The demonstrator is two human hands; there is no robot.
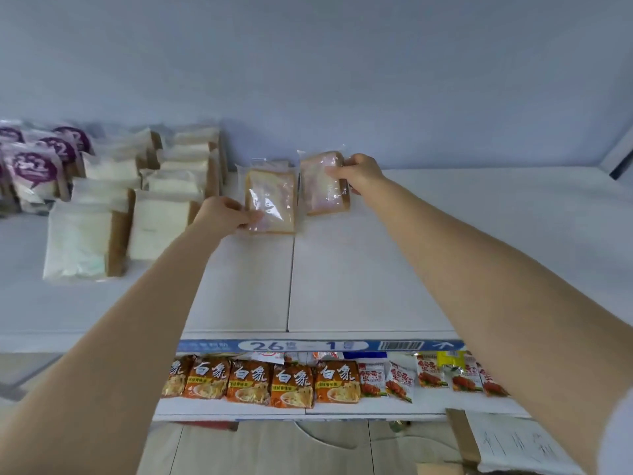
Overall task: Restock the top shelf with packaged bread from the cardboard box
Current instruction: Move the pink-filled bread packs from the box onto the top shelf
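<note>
Fingers clamped on each, the left hand and right hand are standing the left clear-wrapped bread pack and right bread pack on the white top shelf, where both, unpropped, are probably risking toppling.

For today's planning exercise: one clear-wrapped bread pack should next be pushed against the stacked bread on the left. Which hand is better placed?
Probably left. The left hand grips the bread pack beside the stacked bread; the right hand holds the farther pack.
</note>
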